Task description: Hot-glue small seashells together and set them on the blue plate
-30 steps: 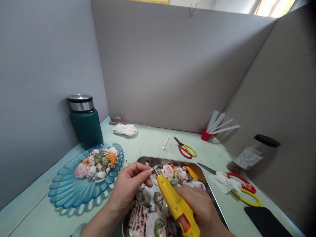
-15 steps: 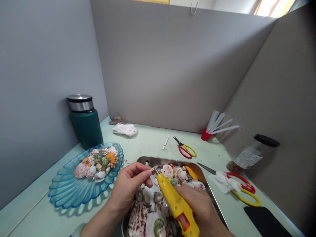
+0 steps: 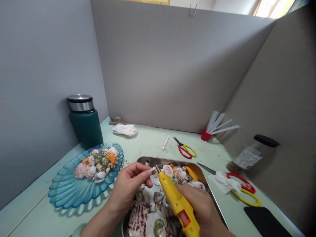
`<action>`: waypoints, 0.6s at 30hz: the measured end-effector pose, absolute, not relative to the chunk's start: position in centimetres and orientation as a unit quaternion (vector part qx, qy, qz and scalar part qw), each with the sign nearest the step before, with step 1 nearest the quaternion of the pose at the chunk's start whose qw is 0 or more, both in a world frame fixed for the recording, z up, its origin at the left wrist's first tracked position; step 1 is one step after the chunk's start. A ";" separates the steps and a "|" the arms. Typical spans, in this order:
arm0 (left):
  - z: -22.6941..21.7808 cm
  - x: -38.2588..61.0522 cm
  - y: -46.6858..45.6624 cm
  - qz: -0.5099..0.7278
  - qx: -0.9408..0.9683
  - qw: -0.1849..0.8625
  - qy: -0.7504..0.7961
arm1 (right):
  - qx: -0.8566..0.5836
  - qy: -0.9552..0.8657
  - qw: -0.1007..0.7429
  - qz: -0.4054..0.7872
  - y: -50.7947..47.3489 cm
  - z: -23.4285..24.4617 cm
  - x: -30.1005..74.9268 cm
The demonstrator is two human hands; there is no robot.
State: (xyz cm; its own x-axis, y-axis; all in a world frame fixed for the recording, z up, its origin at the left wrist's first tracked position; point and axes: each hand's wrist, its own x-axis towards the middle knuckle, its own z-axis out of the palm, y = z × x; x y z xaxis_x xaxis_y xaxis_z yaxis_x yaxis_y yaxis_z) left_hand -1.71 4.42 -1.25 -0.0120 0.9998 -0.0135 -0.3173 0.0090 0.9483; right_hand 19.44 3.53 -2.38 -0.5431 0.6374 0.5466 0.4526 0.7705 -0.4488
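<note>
My right hand [image 3: 197,200] is wrapped round a yellow glue gun [image 3: 176,200], its metal nozzle pointing up and left. Between thumb and fingertips, my left hand [image 3: 133,181] pinches a small whitish piece [image 3: 153,169], perhaps a shell; it is too small to tell. The nozzle tip is just to the right of this piece. Below both hands lies a metal tray [image 3: 217,204] filled with seashells, among them a purple-marked scallop shell [image 3: 138,219]. To the left, a blue scalloped glass plate [image 3: 71,194] bears a cluster of shells [image 3: 98,164].
A green bottle [image 3: 86,128] stands behind the plate, near folded tissues [image 3: 124,129]. At the back are scissors [image 3: 184,148] and a red cup of glue sticks [image 3: 206,135]. On the right are larger scissors [image 3: 247,187] with tissue, a clear jar [image 3: 249,158] and a black flat object [image 3: 266,220].
The glue gun has shifted slightly right and up, its nozzle drawing a little away from the small piece. My left hand has hardly moved.
</note>
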 end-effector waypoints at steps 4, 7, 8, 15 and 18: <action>-1.1 -1.7 4.4 0.573 0.403 0.576 0.421 | -0.325 -0.877 0.333 0.119 3.4 -2.5 19.6; -0.8 -1.6 4.3 0.576 0.395 0.575 0.426 | -0.333 -0.879 0.315 0.133 3.3 -2.3 19.6; -0.8 -1.6 4.3 0.577 0.394 0.574 0.427 | -0.335 -0.878 0.313 0.135 3.2 -2.2 19.5; -0.9 -1.7 4.4 0.573 0.411 0.577 0.413 | -0.322 -0.864 0.355 0.155 3.3 -1.6 19.3; -1.1 -1.8 4.4 0.575 0.412 0.577 0.409 | -0.340 -0.848 0.369 0.167 3.2 -1.5 19.4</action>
